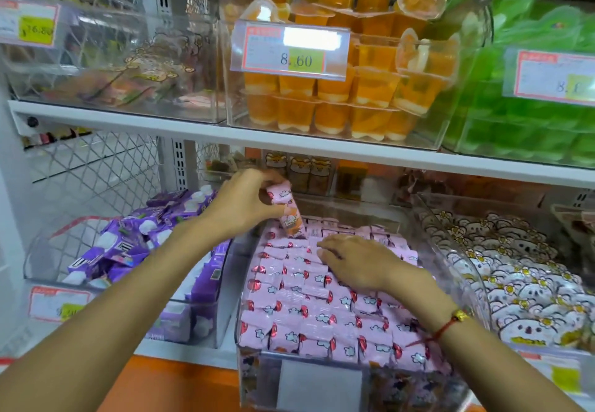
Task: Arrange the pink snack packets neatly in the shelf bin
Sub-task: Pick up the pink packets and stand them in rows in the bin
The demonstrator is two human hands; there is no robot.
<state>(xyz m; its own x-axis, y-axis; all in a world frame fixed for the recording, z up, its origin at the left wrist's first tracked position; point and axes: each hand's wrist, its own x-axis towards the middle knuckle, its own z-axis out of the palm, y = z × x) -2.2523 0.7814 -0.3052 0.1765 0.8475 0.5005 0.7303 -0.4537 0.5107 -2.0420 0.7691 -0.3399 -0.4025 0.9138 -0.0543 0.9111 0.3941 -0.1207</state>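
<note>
The left hand (240, 204) pinches one pink packet (287, 209) (upright, slightly tilted) over the far left corner of the clear shelf bin (450, 286), its lower end touching the packets below. The right hand (352, 262) lies flat, fingers straight, pressing on the pink snack packets (299, 312) that fill the bin in rows to its front edge. Purple packets (128, 244) sit in the bin to the left.

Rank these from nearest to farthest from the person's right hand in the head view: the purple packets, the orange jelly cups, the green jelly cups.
From the right hand, resting on the pink snack packets:
1. Purple packets, in the bin to the left, same shelf.
2. Orange jelly cups, on the shelf above.
3. Green jelly cups, upper shelf, far right.
</note>
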